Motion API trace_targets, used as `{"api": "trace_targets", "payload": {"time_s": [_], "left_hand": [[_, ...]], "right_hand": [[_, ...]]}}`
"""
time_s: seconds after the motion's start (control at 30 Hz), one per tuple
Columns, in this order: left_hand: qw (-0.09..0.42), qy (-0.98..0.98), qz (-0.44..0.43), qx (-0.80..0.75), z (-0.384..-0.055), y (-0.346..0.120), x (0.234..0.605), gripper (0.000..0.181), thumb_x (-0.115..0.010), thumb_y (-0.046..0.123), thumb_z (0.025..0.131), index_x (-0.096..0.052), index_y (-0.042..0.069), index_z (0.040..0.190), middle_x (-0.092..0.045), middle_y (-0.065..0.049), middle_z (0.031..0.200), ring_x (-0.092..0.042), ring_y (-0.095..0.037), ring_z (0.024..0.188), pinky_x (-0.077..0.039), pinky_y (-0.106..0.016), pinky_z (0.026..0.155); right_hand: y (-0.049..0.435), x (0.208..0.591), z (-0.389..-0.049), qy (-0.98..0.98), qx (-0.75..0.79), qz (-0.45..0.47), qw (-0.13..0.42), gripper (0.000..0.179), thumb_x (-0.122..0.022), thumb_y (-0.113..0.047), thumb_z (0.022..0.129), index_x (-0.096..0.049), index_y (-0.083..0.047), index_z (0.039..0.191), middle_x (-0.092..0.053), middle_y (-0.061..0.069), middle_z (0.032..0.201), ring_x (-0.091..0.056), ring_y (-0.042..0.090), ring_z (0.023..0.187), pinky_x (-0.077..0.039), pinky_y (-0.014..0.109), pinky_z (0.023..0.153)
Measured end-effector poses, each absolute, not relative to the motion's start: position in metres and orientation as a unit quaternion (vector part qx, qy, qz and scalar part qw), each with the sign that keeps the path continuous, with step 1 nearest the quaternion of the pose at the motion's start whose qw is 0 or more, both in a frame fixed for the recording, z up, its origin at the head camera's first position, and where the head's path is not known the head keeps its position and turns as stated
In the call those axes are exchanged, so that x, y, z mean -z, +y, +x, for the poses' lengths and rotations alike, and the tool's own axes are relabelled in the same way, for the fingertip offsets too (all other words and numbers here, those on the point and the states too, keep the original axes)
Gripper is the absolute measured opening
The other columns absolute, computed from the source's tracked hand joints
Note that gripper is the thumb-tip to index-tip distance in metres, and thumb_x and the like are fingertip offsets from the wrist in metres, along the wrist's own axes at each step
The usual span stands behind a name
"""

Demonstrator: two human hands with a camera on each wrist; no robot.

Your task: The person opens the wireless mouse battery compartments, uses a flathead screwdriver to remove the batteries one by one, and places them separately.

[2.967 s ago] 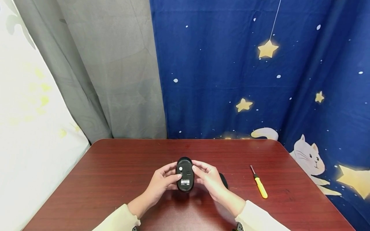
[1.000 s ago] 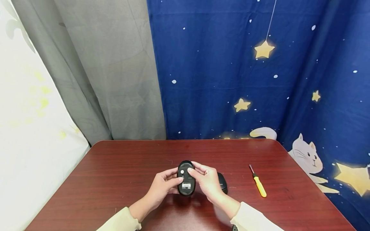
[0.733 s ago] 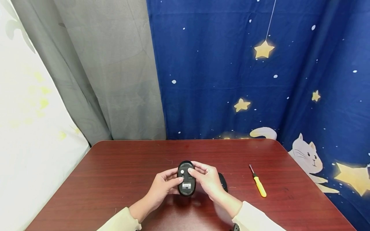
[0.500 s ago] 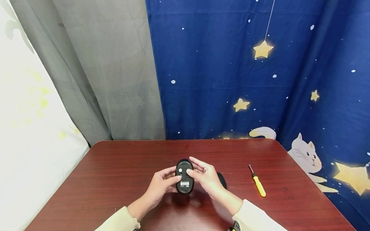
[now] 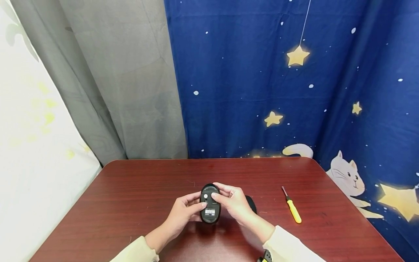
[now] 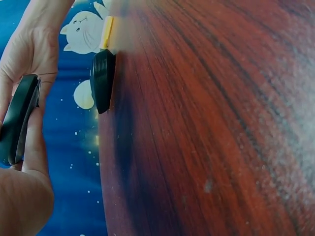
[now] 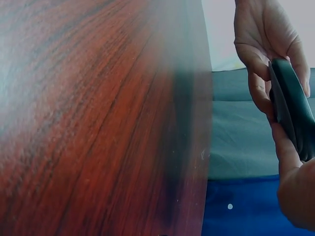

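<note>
A black computer mouse (image 5: 210, 211) is held up over the table between both hands, its underside with a white label facing the head camera. My left hand (image 5: 181, 211) grips it by the left side, thumb on the underside and fingers behind. From the right, my right hand (image 5: 236, 204) pinches the mouse, thumb on the upper part of its underside and fingers at its back. The left wrist view shows the mouse (image 6: 19, 118) edge-on, clear of the tabletop. Behind my right hand lies a second black mouse (image 5: 251, 204), partly hidden by the hand; more of this mouse (image 6: 103, 81) shows in the left wrist view.
A screwdriver (image 5: 294, 211) with a yellow handle lies on the table to the right. The reddish-brown table (image 5: 137, 189) ends at a far edge against grey and blue star-patterned curtains (image 5: 235, 91). White cloth (image 5: 39, 163) hangs at the left.
My right thumb has moved from the mouse's right edge onto its underside. In the last half second, the held mouse and both hands have dipped slightly in the head view.
</note>
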State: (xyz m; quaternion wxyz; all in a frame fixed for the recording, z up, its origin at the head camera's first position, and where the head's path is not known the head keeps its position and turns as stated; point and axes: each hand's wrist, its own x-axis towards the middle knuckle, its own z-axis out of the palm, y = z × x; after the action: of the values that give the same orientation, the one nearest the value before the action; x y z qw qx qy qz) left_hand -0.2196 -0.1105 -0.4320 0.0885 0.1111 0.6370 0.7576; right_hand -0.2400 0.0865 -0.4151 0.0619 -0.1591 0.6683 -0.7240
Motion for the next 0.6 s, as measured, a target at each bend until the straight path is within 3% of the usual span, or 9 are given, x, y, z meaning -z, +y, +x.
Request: {"api": "trace_targets", "payload": {"time_s": [0.13,0.6], "left_hand": [[0.093,0.636,0.112,-0.758,-0.2195,-0.1101,0.4321,0.053,-0.067,0.004,0.089,-0.048,-0.011,0.136,-0.067,-0.020,0.109,-0.070,-0.024,0.084,-0.059,-0.043,0.070],[0.098,0.636,0.115,-0.757,-0.2172,-0.1070,0.4330,0.053,-0.068,0.004,0.088,-0.049,-0.010,0.135,-0.068,-0.019,0.106,-0.070,-0.022,0.082,-0.059,-0.042,0.068]], "right_hand": [[0.0848,0.4160,-0.2395,0.673,0.723,-0.151,0.047,0.050,-0.071,-0.010,0.089,-0.054,0.008,0.131,-0.063,0.023,0.119,-0.062,0.025,0.109,-0.055,0.032,0.084],[0.0863,0.4149,-0.2362,0.667,0.729,-0.151,0.036,0.042,-0.065,-0.006,0.092,-0.056,0.011,0.128,-0.065,0.025,0.114,-0.067,0.026,0.099,-0.056,0.034,0.081]]}}
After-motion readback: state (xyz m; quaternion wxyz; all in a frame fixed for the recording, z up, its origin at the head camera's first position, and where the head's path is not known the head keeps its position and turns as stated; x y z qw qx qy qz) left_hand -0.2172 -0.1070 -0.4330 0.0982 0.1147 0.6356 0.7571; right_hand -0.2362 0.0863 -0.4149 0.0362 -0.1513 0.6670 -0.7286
